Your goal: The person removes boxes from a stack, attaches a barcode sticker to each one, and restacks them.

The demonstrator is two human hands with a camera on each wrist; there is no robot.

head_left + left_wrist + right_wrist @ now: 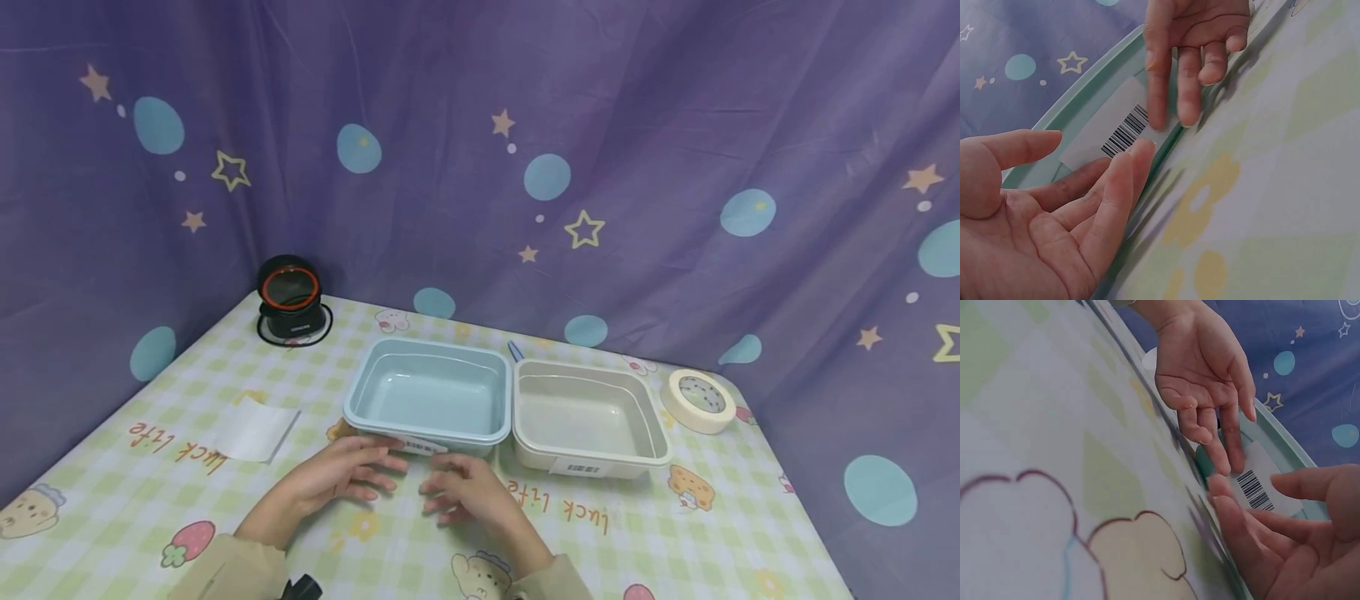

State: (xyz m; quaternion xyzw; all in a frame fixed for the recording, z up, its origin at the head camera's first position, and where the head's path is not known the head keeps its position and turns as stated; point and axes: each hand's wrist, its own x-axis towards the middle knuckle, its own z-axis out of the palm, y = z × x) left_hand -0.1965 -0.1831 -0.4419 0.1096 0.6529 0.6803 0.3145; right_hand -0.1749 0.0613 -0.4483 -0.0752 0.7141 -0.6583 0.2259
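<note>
Both hands are at the near side of a light blue plastic basin (427,387), which has a white barcode label (1125,128) on its front wall. My left hand (348,471) is by the basin's left front, fingers loosely extended and holding nothing. Across a small gap, my right hand (468,492) faces it below the front rim, palm turned inward, fingers relaxed and slightly bent. In the right wrist view the left hand (1207,375) has its fingertips right at the label. A beige basin (577,408) with its own barcode label stands against the blue one on the right.
A roll of cream tape (678,408) lies right of the beige basin. Behind the basins a blue handle-like piece (515,351) sticks out. A white paper sheet (255,430) lies at left; a black round device with an orange ring (292,304) stands at the back left corner.
</note>
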